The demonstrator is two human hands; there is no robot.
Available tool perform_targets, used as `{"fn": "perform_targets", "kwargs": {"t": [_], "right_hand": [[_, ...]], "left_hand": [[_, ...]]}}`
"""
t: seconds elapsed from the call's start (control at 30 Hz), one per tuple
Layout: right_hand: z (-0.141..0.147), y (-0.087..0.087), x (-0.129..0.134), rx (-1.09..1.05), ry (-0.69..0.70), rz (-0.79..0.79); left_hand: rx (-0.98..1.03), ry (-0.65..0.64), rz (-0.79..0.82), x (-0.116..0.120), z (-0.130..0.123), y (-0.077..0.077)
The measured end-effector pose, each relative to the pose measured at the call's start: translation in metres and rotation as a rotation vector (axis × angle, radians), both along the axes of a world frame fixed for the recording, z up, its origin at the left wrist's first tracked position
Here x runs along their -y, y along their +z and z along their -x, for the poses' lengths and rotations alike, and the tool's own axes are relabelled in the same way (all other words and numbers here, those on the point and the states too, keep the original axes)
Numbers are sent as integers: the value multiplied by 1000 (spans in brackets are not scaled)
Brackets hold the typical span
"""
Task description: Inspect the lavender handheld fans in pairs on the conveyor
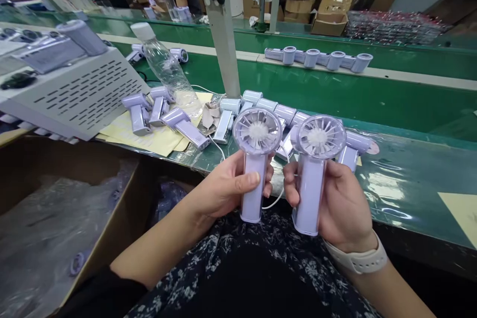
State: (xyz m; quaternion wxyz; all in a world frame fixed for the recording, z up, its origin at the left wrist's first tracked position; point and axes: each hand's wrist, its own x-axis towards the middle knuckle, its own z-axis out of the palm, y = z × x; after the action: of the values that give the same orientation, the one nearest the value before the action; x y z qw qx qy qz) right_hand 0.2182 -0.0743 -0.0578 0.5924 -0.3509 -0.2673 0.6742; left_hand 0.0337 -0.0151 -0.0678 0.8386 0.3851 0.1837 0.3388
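My left hand (pixel 233 179) is wrapped round the handle of a lilac handheld fan (pixel 255 186), its thumb across the front. A second lilac handheld fan (pixel 310 194) is in my right hand (pixel 345 203), gripped from the side and back. Both fans stand upright side by side above my lap, their clear round grilles and white hubs facing me. Behind them, a row of similar fans (pixel 267 105) lies along the bench edge, partly hidden by the two I hold. A white cable (pixel 276 202) hangs between my hands.
More fans (pixel 188 129) lie on yellow paper (pixel 156 141) at left, near a clear bottle (pixel 166 64) and a vented metal box (pixel 85 92). Several fans (pixel 312 58) rest on the green conveyor (pixel 410 99). A metal post (pixel 223 35) rises ahead. A lined carton (pixel 122 218) stands lower left. Co-workers sit opposite.
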Motion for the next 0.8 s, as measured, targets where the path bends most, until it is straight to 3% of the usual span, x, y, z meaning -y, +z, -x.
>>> {"fn": "perform_targets", "kwargs": {"t": [0.13,0.3,0.47,0.8], "right_hand": [[-5,0,4,21,-64,-84],[-11,-6,4,24,-137,-170],[-11,-14,4,182,-215,-131],[-1,-11,0,115,-215,1]], "left_hand": [[78,58,76,-5,-2,-2],[23,81,-7,-6,0,-5],[-43,168,-126,-3,0,-3],[-191,164,-127,-8,2,-13]]}}
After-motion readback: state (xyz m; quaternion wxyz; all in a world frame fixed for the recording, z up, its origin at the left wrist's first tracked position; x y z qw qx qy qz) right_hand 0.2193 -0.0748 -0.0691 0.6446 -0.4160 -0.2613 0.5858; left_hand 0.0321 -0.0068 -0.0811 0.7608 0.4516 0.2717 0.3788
